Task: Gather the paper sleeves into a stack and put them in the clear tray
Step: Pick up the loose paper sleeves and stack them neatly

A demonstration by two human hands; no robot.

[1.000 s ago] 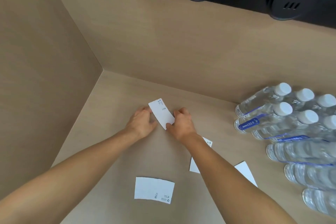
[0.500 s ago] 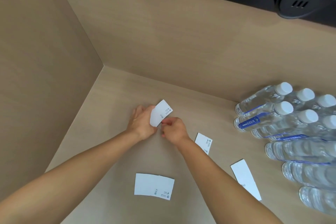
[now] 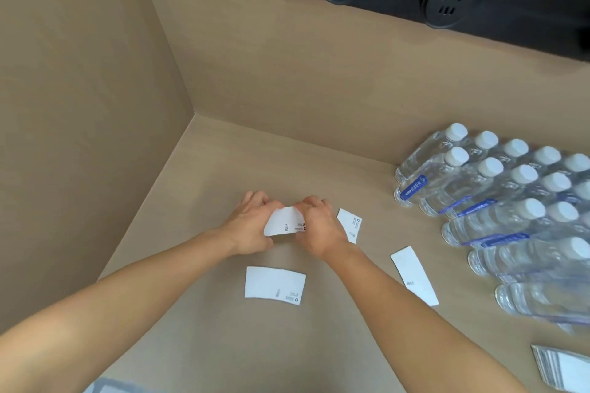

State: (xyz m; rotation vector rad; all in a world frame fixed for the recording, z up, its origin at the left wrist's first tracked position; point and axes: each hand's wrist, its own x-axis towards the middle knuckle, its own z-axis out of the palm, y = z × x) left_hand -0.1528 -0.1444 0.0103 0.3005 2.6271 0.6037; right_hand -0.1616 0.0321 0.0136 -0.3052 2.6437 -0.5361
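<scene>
Both the left hand [image 3: 247,226] and right hand [image 3: 317,226] pinch one flat white paper sleeve [image 3: 285,221] between them, above the tan desk [image 3: 178,322]. Best to square its edges before reaching for the loose sleeve [image 3: 350,224] just right of the right hand.

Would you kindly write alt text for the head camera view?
Both hands, left hand and right hand, hold one white paper sleeve above a beige counter. Three more sleeves lie loose. Water bottles crowd the right.
</scene>
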